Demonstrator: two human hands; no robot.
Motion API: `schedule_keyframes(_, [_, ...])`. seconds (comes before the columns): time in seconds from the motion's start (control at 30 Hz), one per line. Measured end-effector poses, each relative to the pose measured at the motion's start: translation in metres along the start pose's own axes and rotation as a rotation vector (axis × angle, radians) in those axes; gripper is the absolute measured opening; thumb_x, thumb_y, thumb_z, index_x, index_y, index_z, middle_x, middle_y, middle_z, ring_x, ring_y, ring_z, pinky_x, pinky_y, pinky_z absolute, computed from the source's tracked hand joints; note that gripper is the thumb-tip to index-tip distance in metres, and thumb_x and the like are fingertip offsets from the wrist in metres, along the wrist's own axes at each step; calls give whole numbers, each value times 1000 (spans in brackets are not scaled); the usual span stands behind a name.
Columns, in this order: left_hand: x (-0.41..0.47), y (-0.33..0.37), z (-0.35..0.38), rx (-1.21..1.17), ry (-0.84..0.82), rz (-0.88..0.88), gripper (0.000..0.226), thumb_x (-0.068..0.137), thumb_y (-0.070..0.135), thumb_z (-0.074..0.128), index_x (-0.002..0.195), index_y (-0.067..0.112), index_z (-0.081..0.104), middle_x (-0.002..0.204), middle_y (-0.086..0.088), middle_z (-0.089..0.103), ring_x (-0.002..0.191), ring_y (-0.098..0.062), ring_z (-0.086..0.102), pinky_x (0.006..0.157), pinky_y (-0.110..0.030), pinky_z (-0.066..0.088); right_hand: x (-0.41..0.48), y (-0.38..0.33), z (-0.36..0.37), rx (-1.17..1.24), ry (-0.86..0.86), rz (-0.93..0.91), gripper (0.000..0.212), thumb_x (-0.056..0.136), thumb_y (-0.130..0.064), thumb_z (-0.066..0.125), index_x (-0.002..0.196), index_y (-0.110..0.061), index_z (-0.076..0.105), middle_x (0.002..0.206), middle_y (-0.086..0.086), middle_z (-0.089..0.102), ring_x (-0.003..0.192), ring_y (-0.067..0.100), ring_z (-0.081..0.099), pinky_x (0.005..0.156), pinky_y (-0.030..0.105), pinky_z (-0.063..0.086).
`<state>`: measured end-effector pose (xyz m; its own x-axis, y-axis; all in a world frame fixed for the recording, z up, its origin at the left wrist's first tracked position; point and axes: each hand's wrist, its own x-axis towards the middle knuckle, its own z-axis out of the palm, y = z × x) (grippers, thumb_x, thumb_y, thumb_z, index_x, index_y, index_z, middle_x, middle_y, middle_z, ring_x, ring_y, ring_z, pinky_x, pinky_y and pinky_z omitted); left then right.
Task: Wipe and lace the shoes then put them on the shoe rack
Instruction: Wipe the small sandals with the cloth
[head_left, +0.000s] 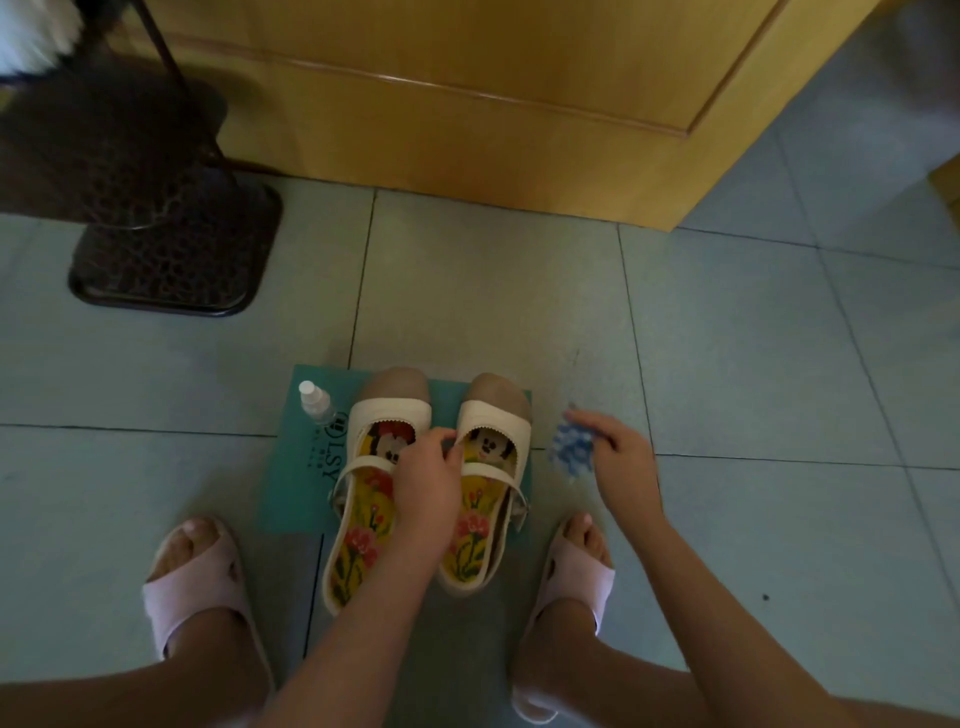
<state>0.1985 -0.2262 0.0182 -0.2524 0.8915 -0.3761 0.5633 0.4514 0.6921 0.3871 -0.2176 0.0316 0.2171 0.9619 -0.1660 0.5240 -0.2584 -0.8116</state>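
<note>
Two shoes stand on a teal mat. The left hand pinches the inner rim of the shoe on the mat's right half. The right hand, beside the mat, grips what looks like a cloth. The shoes are likely light and stiff-soled, so that rim suits lifting.

Left shoe: cream strap shoe, taupe toe cap, yellow floral insole with a cartoon mouse; upright on its sole, toe pointing away, strap across the opening; on the teal mat.
Right shoe: same make; upright, parallel, just beside the left shoe; left hand over its inner edge, grip unclear.
Cloth: blue and white, bunched, blurred; held in the right hand, right of the right shoe, off the mat.
Bottle: small, clear, white cap; upright on the mat's far left corner.
</note>
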Motion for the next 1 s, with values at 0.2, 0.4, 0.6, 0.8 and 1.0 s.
schedule_keyframes(0.2, [2,-2,1,12,-1,-9,25,93,21,52,114,12,62,106,-9,68,96,-23,62,77,-33,50,37,-45,68,-271,-443,-252,33,94,-8,46,124,-13,61,141,4,48,135,16,35,110,24,23])
schedule_keyframes(0.4, [3,-2,4,68,19,-8,26,93,24,51,115,15,62,105,-6,68,93,-20,62,75,-32,51,49,-28,85,-457,-421,-289,32,92,-29,57,123,-25,61,152,1,32,143,25,16,114,35,18])
schedule_keyframes(0.6, [2,-2,4,44,16,-5,25,94,22,51,115,15,63,104,-6,67,92,-20,62,73,-30,50,69,-33,66,-468,-542,-386,31,90,1,50,115,-8,66,141,7,47,134,24,40,108,31,30])
schedule_keyframes(0.8, [0,1,5,37,29,-14,24,93,23,52,111,14,65,101,-6,68,91,-20,63,72,-29,49,80,-36,57,-394,-417,-445,27,84,3,58,108,-7,69,129,6,59,116,19,57,99,26,40])
schedule_keyframes(1.0, [3,-3,7,104,-2,-1,24,95,23,48,91,9,66,83,-10,67,74,-21,60,58,-33,44,69,-36,72,-696,-879,-804,20,83,-8,55,92,-4,72,95,13,71,90,31,65,79,48,51])
